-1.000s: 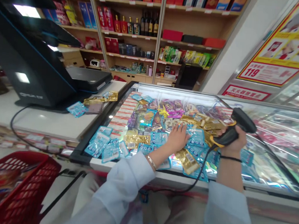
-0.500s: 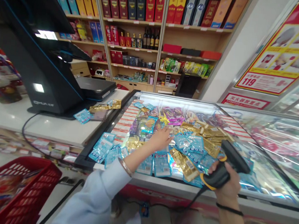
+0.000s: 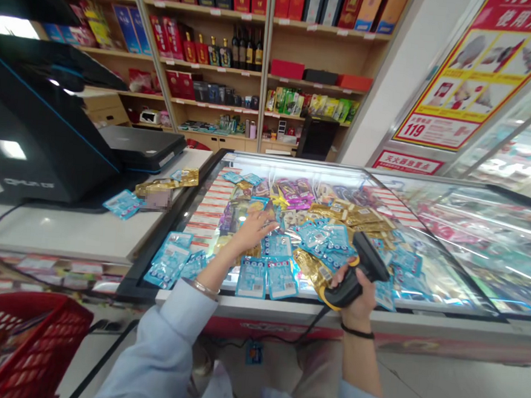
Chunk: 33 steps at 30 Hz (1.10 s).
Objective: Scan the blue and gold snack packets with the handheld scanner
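My right hand (image 3: 362,301) is wrapped round the handle of a black and yellow barcode scanner (image 3: 370,258), held above the freezer's front edge. The scanner's cable hangs down in front. Over the glass top of the chest freezer (image 3: 195,221) my left hand (image 3: 250,229) reaches out, fingers stretched, among flat snack packets. Just past its fingertips lies a blue packet with a tan picture (image 3: 260,203), partly covered by the hand. Blue packets (image 3: 282,279) line the front, and more blue packets (image 3: 329,237) are piled beside a gold packet (image 3: 313,269). Other gold packets (image 3: 364,217) lie farther back.
At left, a black checkout terminal (image 3: 38,128) stands on a white counter (image 3: 85,235) with a few packets. A red basket (image 3: 50,341) holding goods is at lower left. One blue packet (image 3: 253,353) lies on the floor. Behind are shelves of boxes and bottles (image 3: 246,46).
My left hand has moved left across the packets, toward the blue packet with the tan picture. My right hand has shifted left and slightly up with the scanner. The camera view has also shifted.
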Motion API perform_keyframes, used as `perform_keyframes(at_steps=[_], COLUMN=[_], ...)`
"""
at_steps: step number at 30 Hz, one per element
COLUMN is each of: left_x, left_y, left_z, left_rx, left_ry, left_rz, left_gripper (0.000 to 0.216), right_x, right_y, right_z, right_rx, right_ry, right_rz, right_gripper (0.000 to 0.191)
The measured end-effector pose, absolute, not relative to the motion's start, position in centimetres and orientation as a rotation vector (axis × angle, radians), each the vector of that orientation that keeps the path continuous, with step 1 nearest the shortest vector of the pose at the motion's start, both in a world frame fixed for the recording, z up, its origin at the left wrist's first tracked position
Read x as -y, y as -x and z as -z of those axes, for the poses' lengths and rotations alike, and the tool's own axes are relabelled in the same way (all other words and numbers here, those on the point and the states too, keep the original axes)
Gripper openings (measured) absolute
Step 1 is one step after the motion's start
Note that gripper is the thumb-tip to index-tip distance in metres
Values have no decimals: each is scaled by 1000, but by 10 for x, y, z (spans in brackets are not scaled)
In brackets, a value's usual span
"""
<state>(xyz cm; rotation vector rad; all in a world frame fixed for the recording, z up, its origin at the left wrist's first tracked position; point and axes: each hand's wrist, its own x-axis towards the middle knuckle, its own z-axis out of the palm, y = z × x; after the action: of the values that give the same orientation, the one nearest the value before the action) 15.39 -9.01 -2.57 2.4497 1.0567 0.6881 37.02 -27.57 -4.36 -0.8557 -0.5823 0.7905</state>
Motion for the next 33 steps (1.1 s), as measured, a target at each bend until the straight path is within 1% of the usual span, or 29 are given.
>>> perform_keyframes(at_steps=[4, 8, 9, 12, 13, 14, 16, 19, 21, 23, 25, 28, 33], left_x=[90, 93, 93, 94, 94, 94, 89, 72, 57, 42, 31, 23, 20], left_y=[-158, -157, -155, -153, -153, -153, -153, -143, -132, -119, -109, -102, -101], left_z=[31, 35, 36, 37, 37, 36, 32, 21, 14, 12, 15, 26, 34], left_rx=[-972, -996, -1031, -1123, -1125, -1112, -1057, -1002, -1038, -1125, -1201, -1223, -1164], left_ry=[-2471, -2537, -2552, -2569, -2571, -2571, -2565, -2529, -2471, -2333, -2144, -2024, -2157], left_rz=[-726, -606, -559, -433, -397, -365, -340, -445, -584, -735, -871, -977, -971], left_gripper=[35, 40, 42, 59, 62, 61, 51, 35, 29, 31, 39, 48, 39], right_x=[276, 274, 274, 275, 276, 277, 280, 280, 273, 261, 245, 224, 218], right_y=[-373, -375, -375, -371, -369, -366, -357, -335, -314, -289, -264, -237, -223], right_z=[44, 45, 45, 45, 44, 44, 42, 38, 36, 36, 39, 45, 45], right_rx=[576, 598, 602, 608, 606, 600, 579, 573, 596, 612, 616, 645, 793], right_ry=[866, 869, 870, 874, 874, 872, 862, 827, 798, 772, 759, 767, 843], right_rz=[-787, -789, -777, -714, -689, -664, -631, -659, -726, -812, -884, -937, -1010], right_gripper=[31, 31, 31, 33, 34, 34, 34, 33, 32, 33, 33, 32, 32])
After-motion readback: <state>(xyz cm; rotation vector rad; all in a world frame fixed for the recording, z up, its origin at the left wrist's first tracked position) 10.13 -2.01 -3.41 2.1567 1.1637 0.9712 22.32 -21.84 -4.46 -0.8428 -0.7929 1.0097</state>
